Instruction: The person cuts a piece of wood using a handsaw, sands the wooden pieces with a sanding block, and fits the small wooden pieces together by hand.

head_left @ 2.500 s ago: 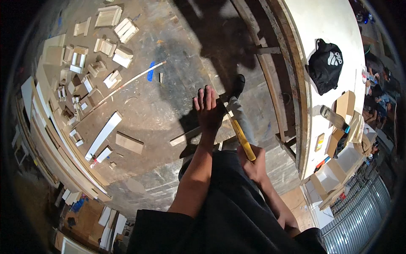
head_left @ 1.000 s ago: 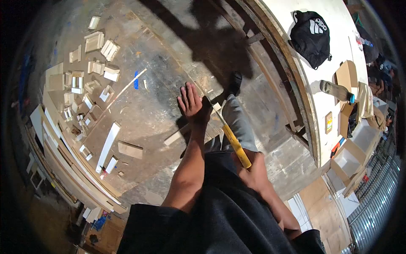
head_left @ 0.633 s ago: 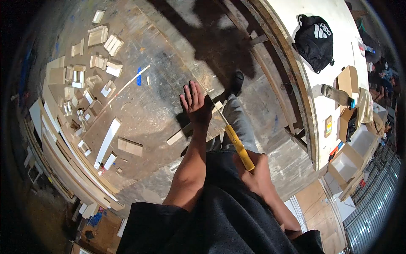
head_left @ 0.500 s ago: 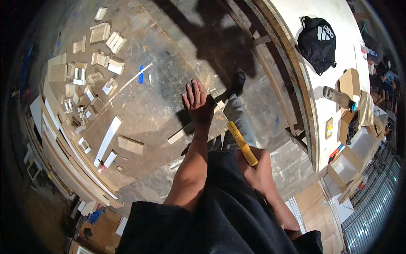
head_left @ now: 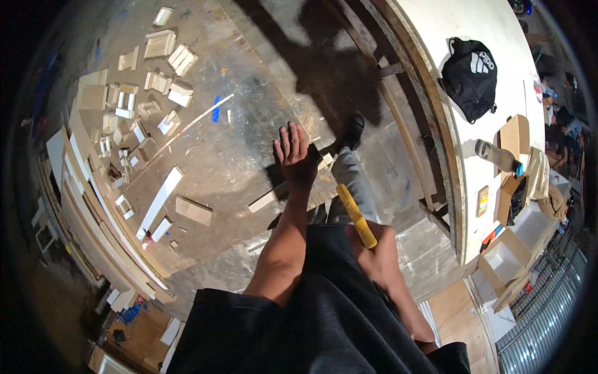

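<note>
My left hand lies with fingers stretched out over a narrow wooden strip, whose ends stick out on both sides of the palm. Whether the palm presses on the strip is hidden by the hand itself. In my right hand is the yellow handle of a hand saw, fingers wrapped round its lower end. The blade is seen edge-on, a thin line running from the handle toward the strip beside my left hand. My legs and a dark shoe are just beyond.
Small wooden box-like pieces and a long thin stick lie at left, near stacked boards. At right, a white tabletop carries a black drawstring bag, a bottle and cardboard boxes.
The view has shifted slightly, so the surroundings sit a little differently. The saw handle stands a bit more upright in the picture. My left hand keeps its place over the strip.
</note>
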`<state>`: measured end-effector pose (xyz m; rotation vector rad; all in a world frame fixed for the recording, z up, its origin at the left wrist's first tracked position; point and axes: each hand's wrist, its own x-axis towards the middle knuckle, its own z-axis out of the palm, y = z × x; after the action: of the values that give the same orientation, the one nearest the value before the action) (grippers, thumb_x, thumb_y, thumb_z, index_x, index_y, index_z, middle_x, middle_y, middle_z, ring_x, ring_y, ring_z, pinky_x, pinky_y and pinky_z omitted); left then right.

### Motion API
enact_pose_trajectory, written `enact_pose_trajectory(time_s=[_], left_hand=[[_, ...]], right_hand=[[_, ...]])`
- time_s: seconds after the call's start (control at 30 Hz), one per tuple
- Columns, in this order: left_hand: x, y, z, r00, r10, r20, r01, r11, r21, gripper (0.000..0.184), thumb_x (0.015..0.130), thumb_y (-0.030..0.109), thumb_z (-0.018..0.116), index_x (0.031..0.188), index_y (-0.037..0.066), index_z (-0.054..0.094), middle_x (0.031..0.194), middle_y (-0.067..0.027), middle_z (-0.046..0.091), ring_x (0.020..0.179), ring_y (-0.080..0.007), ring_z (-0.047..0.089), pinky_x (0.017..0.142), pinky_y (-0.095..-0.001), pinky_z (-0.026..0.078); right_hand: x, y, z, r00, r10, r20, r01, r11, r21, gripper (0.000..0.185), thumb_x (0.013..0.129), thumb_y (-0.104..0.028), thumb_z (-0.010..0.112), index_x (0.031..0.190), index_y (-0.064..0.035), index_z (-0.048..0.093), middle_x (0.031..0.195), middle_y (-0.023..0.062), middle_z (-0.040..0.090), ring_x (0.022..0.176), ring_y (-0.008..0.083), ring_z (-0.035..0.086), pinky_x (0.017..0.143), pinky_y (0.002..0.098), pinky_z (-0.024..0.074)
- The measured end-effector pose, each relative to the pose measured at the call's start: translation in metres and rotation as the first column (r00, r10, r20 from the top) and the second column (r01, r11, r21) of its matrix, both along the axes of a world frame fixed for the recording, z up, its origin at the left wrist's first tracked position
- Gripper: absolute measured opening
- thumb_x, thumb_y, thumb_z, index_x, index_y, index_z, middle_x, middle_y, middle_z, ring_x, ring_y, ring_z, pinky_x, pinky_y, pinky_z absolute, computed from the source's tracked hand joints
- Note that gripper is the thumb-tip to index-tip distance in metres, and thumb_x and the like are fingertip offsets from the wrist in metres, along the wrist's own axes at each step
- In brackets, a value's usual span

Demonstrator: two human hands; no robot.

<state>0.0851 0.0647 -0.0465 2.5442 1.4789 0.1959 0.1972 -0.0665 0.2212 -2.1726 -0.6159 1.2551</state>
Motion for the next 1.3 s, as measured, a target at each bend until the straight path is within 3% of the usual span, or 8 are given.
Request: enact_pose_trajectory(time_s=[0.43,0.53,0.6,0.7,0.9,1.03,1.17,1.3], left_hand=[[0.005,0.0,-0.006,0.995,0.033,0.095,-0.034,0.999,0.004,0.064,0.096,0.029,0.055,0.153,0.004,0.044,0.165,-0.0102,0.037,0.153,-0.0339,0.031,0.124,-0.0536,0.02],[-0.001,-0.004,-0.011,1.0,0.027,-0.013,-0.026,0.998,0.053,0.063,0.096,0.027,0.054,0.153,0.004,0.044,0.164,-0.0108,0.037,0.153,-0.0335,0.032,0.124,-0.0535,0.02],[-0.001,-0.002,-0.012,0.994,-0.003,-0.109,0.007,0.999,0.039,0.07,0.098,0.042,0.053,0.154,0.002,0.042,0.166,-0.0121,0.035,0.154,-0.0343,0.029,0.124,-0.0534,0.018],[0.004,-0.003,-0.002,0.999,0.02,0.028,-0.021,0.999,0.033,0.059,0.097,0.028,0.051,0.151,0.005,0.048,0.162,-0.0106,0.041,0.152,-0.0321,0.034,0.124,-0.0522,0.021],[0.0,-0.006,-0.007,0.998,0.013,-0.063,-0.007,0.996,0.093,0.069,0.094,0.037,0.056,0.153,0.004,0.045,0.163,-0.0099,0.039,0.152,-0.0332,0.033,0.124,-0.052,0.021],[-0.002,-0.006,-0.001,0.997,0.035,0.069,-0.035,0.999,-0.004,0.065,0.095,0.032,0.057,0.153,0.006,0.046,0.163,-0.009,0.04,0.152,-0.0322,0.033,0.125,-0.0516,0.021],[-0.003,0.003,-0.015,1.0,0.021,-0.022,-0.018,0.99,0.143,0.066,0.097,0.033,0.059,0.156,0.009,0.042,0.166,-0.0059,0.035,0.155,-0.029,0.029,0.125,-0.0509,0.017],[0.002,0.012,-0.011,0.999,0.047,-0.02,-0.046,0.997,0.057,0.063,0.099,0.029,0.058,0.157,0.011,0.041,0.168,-0.0046,0.032,0.155,-0.0282,0.027,0.125,-0.0506,0.017]], right_hand=[[0.002,0.006,-0.014,1.0,-0.004,-0.027,0.004,1.0,-0.025,0.03,0.096,-0.02,0.067,0.088,0.0089,0.066,0.066,0.0128,0.059,0.07,0.0119,0.054,0.065,0.0379,0.0471],[0.006,-0.001,0.014,0.993,-0.098,-0.063,0.093,0.992,-0.084,0.029,0.096,-0.019,0.068,0.092,0.0097,0.068,0.068,0.0115,0.062,0.073,0.0115,0.057,0.067,0.0365,0.0491],[0.005,0.002,0.003,0.994,-0.07,-0.078,0.065,0.995,-0.071,0.028,0.095,-0.018,0.068,0.092,0.0096,0.068,0.068,0.0118,0.062,0.072,0.0118,0.058,0.068,0.0365,0.049],[0.003,-0.003,-0.014,0.998,-0.051,-0.031,0.049,0.995,-0.087,0.028,0.096,-0.019,0.068,0.09,0.0092,0.067,0.067,0.0119,0.061,0.071,0.0121,0.057,0.067,0.0362,0.0489],[0.007,-0.01,-0.005,0.999,-0.016,-0.037,0.017,1.0,0.019,0.027,0.095,-0.017,0.066,0.087,0.0085,0.064,0.064,0.0099,0.055,0.065,0.0119,0.049,0.059,0.0361,0.0434],[0.004,-0.01,-0.024,0.996,-0.053,-0.078,0.054,0.998,0.014,0.025,0.095,-0.015,0.066,0.085,0.0076,0.064,0.065,0.0067,0.056,0.066,0.0105,0.051,0.059,0.0341,0.0432],[0.0,-0.016,-0.028,0.991,-0.048,-0.128,0.054,0.998,0.039,0.025,0.095,-0.016,0.067,0.086,0.0066,0.065,0.066,0.0054,0.057,0.065,0.0103,0.051,0.059,0.0332,0.043],[-0.017,-0.019,-0.042,0.991,-0.09,-0.1,0.1,0.99,0.095,0.027,0.094,-0.017,0.067,0.077,0.0033,0.062,0.057,0.013,0.053,0.053,0.0156,0.047,0.053,0.0375,0.0407]])
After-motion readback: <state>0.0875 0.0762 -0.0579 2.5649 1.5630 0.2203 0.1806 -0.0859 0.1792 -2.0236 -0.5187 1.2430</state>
